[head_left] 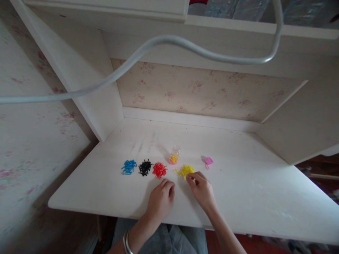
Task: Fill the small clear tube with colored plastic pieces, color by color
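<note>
My right hand (201, 189) is at the near edge of a pile of yellow rubber bands (187, 170), thumb and fingertips pinched together on the bands. My left hand (161, 198) rests with curled fingers on the table, just below a pile of red rubber bands (159, 170); whatever it may hold is hidden. Beyond the piles stands a small clear jar (176, 150) with a pink bottom end and some yellow-orange bands inside. To the left lie a pile of black rubber bands (145, 168) and a pile of blue ones (129, 167).
A small pink object (208, 161), perhaps a lid, lies right of the yellow pile. The white table (254, 197) has side panels and a shelf (238, 26) overhead. A pale cable or bent tube (169, 39) crosses the upper view.
</note>
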{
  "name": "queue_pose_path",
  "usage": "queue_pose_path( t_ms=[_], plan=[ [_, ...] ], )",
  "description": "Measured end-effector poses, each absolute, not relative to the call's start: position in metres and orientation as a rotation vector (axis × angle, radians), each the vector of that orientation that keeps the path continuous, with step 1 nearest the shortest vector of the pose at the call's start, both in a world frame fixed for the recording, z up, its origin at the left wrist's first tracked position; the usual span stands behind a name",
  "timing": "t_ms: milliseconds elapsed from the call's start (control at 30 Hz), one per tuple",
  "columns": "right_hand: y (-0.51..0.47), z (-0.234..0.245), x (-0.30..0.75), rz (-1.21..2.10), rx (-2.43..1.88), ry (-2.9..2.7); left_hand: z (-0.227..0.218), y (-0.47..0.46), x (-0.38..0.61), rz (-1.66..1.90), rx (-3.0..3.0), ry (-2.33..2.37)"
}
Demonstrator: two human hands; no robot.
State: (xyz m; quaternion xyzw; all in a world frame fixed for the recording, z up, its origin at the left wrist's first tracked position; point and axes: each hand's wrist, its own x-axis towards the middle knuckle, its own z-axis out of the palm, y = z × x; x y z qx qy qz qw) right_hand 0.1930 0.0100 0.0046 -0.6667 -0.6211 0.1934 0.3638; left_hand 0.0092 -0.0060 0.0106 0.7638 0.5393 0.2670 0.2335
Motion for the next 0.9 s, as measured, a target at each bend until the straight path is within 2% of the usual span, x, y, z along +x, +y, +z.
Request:
queue_pose_path(
  t_ms=[333, 567, 900],
  plan=[
    [-0.005, -0.002, 0.178, 0.244, -1.861, -1.769, 0.017, 0.023, 0.035, 0.528, 2.234, 1.702],
    [-0.009, -0.005, 0.182, 0.313, -1.83, -1.621, 0.008, 0.042, 0.041, 0.477, 2.305, 1.776],
    [-0.012, -0.002, 0.19, 0.349, -1.746, -1.376, 0.007, 0.044, 0.039, 0.59, 2.284, 1.73]
  ],
)
